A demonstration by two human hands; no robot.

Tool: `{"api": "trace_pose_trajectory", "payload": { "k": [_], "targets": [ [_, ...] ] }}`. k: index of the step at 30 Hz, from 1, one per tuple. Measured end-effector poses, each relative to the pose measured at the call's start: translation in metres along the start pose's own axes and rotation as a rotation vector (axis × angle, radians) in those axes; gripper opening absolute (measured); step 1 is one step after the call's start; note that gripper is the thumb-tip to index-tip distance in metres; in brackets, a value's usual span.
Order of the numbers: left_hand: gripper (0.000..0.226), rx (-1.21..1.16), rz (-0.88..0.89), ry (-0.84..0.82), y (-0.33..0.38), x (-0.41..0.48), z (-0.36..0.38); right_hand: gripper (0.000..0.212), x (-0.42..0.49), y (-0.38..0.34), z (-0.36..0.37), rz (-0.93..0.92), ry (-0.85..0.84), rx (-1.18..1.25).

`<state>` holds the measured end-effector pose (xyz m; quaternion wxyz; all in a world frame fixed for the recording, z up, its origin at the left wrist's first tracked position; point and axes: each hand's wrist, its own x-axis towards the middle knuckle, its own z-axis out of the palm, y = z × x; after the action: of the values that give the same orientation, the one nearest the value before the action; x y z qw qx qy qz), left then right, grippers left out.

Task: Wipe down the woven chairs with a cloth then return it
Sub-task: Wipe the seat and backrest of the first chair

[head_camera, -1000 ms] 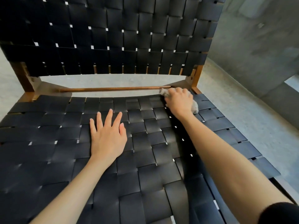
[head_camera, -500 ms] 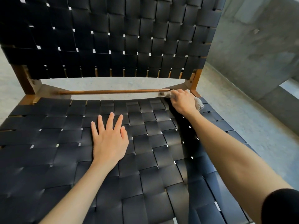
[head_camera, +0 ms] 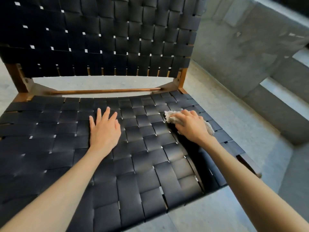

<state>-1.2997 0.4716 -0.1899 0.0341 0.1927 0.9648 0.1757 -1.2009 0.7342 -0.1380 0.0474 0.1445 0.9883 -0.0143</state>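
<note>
While the left hand (head_camera: 104, 129) is laid flat, fingers spread, near the middle of the woven chair (head_camera: 147, 166) seat, a scrunched pale grey cloth (head_camera: 172, 117) is pressed onto the black straps by the right hand (head_camera: 192, 127). That hand's fingers are curled over it near the seat's right edge, short of the back right corner. A wooden rail (head_camera: 103, 91) is seen behind the seat, with concrete floor (head_camera: 234, 118) beside it.

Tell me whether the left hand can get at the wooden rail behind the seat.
Probably yes. The left hand lies flat on the woven seat, and only bare straps lie between its fingertips and the wooden rail. The right hand, gripping the cloth, is off to the side.
</note>
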Motion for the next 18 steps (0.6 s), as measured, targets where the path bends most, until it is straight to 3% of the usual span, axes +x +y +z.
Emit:
{"api": "trace_pose_trajectory", "payload": {
  "k": [6,10,15,18],
  "targets": [
    [0.048,-0.003,0.01,-0.125,0.008,-0.017,-0.006,0.033,-0.101,0.039,-0.018,0.091,0.069,-0.018],
    [0.05,-0.005,-0.008,-0.201,0.024,-0.028,-0.005,0.041,-0.138,0.048,-0.017,0.187,0.144,-0.048],
    [0.052,0.032,0.022,-0.259,0.038,-0.034,-0.001,0.036,-0.106,0.051,-0.01,0.317,0.183,-0.09],
    [0.053,0.056,0.062,-0.245,0.036,-0.029,0.001,0.036,-0.064,0.052,-0.008,0.292,0.163,-0.059]
  ]
}}
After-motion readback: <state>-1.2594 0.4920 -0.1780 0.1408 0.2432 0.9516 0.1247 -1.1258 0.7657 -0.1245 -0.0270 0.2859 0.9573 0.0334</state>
